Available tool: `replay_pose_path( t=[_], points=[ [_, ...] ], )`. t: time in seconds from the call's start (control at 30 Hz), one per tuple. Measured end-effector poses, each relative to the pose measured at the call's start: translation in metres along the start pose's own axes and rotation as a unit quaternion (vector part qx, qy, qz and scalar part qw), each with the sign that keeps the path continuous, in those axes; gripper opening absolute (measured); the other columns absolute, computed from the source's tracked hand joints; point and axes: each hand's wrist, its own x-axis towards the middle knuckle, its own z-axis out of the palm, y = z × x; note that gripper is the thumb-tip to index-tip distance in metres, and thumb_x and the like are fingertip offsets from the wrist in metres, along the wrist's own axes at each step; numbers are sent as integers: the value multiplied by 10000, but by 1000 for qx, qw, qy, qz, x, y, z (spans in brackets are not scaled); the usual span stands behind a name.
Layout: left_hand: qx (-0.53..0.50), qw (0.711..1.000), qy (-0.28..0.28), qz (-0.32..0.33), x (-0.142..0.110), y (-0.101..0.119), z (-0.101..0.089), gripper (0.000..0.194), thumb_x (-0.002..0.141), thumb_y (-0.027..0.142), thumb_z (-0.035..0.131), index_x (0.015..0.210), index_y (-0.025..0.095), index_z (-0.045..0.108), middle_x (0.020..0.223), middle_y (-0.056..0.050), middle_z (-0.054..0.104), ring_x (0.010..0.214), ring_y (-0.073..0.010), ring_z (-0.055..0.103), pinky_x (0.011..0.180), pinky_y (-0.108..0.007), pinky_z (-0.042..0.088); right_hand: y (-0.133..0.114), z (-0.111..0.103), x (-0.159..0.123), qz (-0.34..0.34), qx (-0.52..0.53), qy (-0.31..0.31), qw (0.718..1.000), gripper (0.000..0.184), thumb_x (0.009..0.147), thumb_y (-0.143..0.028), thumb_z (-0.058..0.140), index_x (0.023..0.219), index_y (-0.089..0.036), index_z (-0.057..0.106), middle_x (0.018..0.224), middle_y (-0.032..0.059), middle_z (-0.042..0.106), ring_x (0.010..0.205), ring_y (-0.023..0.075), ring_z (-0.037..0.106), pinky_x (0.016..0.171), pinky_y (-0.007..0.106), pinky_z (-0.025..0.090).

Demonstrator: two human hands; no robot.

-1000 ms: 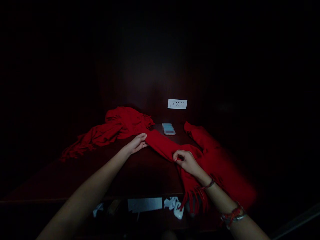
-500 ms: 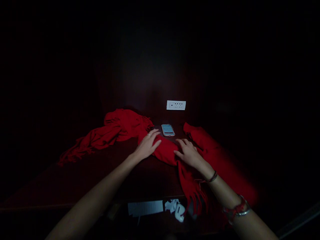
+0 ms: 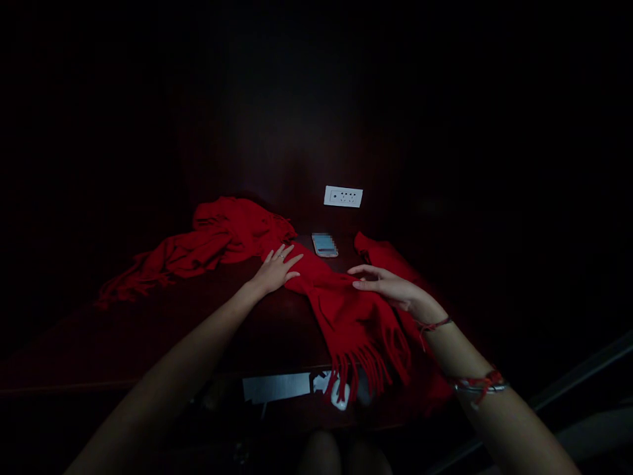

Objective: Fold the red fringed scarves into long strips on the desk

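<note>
A red fringed scarf [image 3: 341, 307] lies across the dark desk, its tasselled end hanging over the front edge. My left hand [image 3: 277, 269], with a ring on one finger, rests on the scarf with its fingers spread. Above the scarf's right part is my right hand [image 3: 388, 285], thumb and fingers apart; I cannot tell whether the fingertips touch the cloth. Bunched red cloth [image 3: 227, 227] with fringes lies to the left, and another red piece [image 3: 380, 254] runs along the right side. Whether these join the middle scarf is unclear.
A lit phone [image 3: 325, 245] lies at the back of the desk [image 3: 257, 330], below a white wall socket [image 3: 343, 196]. Under the front edge are a pale flat strip [image 3: 277, 388] and a small white rounded object [image 3: 340, 394]. The surroundings are very dark.
The scarf's near end has spread out wider and flatter, with its fringe fanned leftward. My right hand has moved right and turned sideways. My left hand has slid a little left. The view has shifted slightly.
</note>
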Motion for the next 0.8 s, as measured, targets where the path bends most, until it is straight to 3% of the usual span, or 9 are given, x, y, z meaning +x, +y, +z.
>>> replay_pose_path(
  t=[0.07,0.13,0.2,0.3,0.43,0.57,0.67,0.73,0.8],
  points=[
    [22,998,49,-26,-3,16,-6,348,725,263,504,1066,193,504,1214,-119,378,1142,-266,286,932,-391,190,1,5,-7,56,67,-28,996,473,567,-195,641,1007,-231,473,820,-2,600,668,124,584,608,261,485],
    [9,997,48,-61,-9,37,-12,223,751,249,444,911,152,566,1003,-123,521,950,-230,464,817,-322,320,6,6,-11,73,102,-33,992,549,553,-159,644,1058,-245,446,893,11,599,704,135,593,633,273,496],
    [-42,995,10,-94,-17,60,-14,249,777,293,383,724,145,575,726,-74,572,693,-179,531,651,-262,369,9,5,-14,46,125,-24,991,557,554,-136,637,1067,-247,451,933,14,595,738,133,593,665,266,497],
    [-168,973,-68,-145,-29,87,-8,340,757,402,388,563,156,523,464,3,496,468,-124,480,490,-213,325,10,5,-15,12,135,-44,990,521,558,-119,629,1045,-233,485,966,15,591,781,130,587,696,251,491],
    [-345,887,-125,-281,-32,107,6,265,710,394,472,642,144,523,381,58,427,359,-77,400,381,-179,233,4,11,-17,12,155,-96,983,550,568,-115,633,1082,-216,466,969,25,592,773,128,589,691,242,488],
    [-481,785,-28,-390,-22,118,5,111,664,230,560,703,138,514,419,75,450,337,-34,367,346,-152,183,-4,15,-19,9,193,-77,978,604,576,-99,630,1133,-189,415,936,41,604,705,118,597,642,229,494],
    [-555,714,26,-427,-20,119,-2,72,660,168,554,641,138,491,411,79,440,323,-18,359,334,-131,203,-1,15,-17,-6,219,-74,973,609,581,-69,614,1138,-204,408,939,29,603,697,108,594,640,216,489],
    [-564,699,24,-439,-24,115,-7,90,666,146,538,604,134,475,401,78,430,310,-11,355,333,-122,237,5,16,-11,2,240,-58,969,538,613,-77,590,1108,-218,431,892,10,614,677,95,591,636,206,482],
    [-566,692,20,-449,-30,109,-13,66,661,130,541,621,132,488,429,65,470,325,-16,396,355,-120,305,13,19,-1,32,260,-38,964,347,676,-119,541,1012,-191,495,804,7,625,638,85,586,638,202,477]
  ],
)
